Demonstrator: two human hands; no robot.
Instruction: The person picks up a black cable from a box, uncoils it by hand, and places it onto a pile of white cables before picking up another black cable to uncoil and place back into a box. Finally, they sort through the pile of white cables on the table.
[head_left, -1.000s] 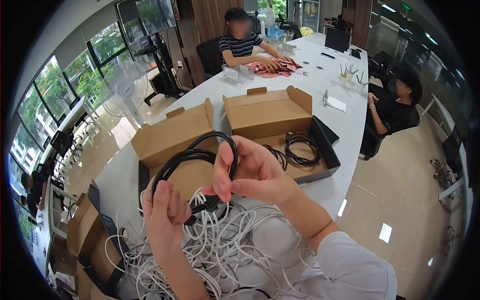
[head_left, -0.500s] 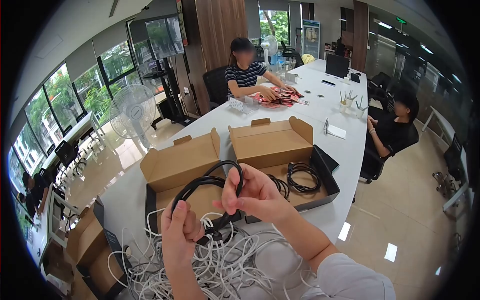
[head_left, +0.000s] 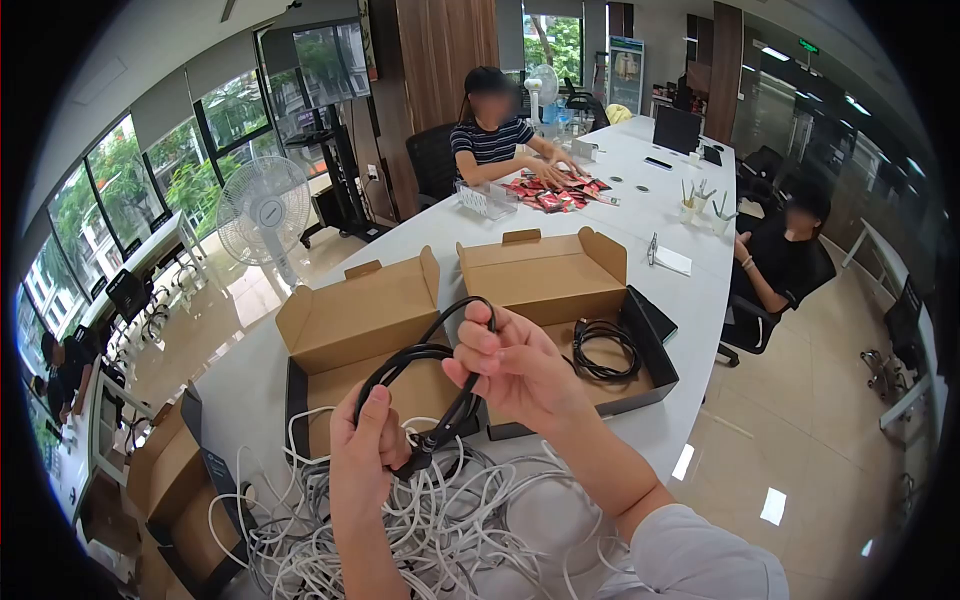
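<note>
Black cable: we have it bent in loops between our two hands, above the white cables.
Left hand: our fingers are curled closed around the lower left side of the loops.
Right hand: our bent fingers grip its upper right bend; how hard the thumb presses, we cannot tell.
Right box: open, just beyond this hand, with a coil inside.

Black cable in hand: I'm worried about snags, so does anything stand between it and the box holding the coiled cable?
Only the box's near wall and the right hand, which holds the black cable, do; the lid is open. I can't tell whether the white cables below catch its lower end.
</note>
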